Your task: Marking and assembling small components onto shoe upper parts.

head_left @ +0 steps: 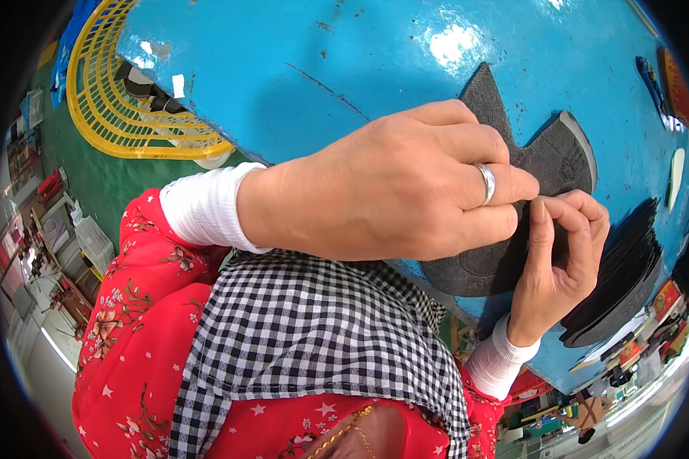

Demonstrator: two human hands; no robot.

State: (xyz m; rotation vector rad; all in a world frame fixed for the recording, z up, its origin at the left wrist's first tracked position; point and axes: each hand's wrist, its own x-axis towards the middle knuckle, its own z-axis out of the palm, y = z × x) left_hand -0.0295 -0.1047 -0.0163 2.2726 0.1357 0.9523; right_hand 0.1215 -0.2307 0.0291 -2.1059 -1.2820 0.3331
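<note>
Grey piece: a dark grey, flat, cloth-like piece [547,157] is lying on the blue table [245,69], right of the middle, under and around my hands.
Its outline: it is running to a sharp point at the far end, dipping into a notch, then swelling into a rounded lobe on the right; the near end is curving broadly.
Its face: the surface is looking matt and finely textured, with a small outlined mark on the right lobe and a paler edge along that lobe's right side.
Left hand: my left hand [398,183], wearing a silver ring [486,183], is reaching across the piece with fingers bunched together at its middle.
Right hand: my right hand [563,245] is bending thumb and forefinger close together, right beside the left fingertips.
Grip: I cannot tell whether either hand is pinching the piece, as my fingers are hiding that spot.
In the way: my left hand is covering much of the piece's middle; my right is covering part of its near right side.
Dark stack: a fanned stack of dark pieces [620,275] is lying just right of my right hand.
Farther right: a pale oblong thing [676,180] is lying beyond the stack.
Far left: a yellow mesh basket [149,153] is showing past the table's edge, holding dark scraps [164,99]; a white scrap [178,86] is lying on the table near it.
Near side: my checked apron [283,321] is filling the space below the table.
</note>
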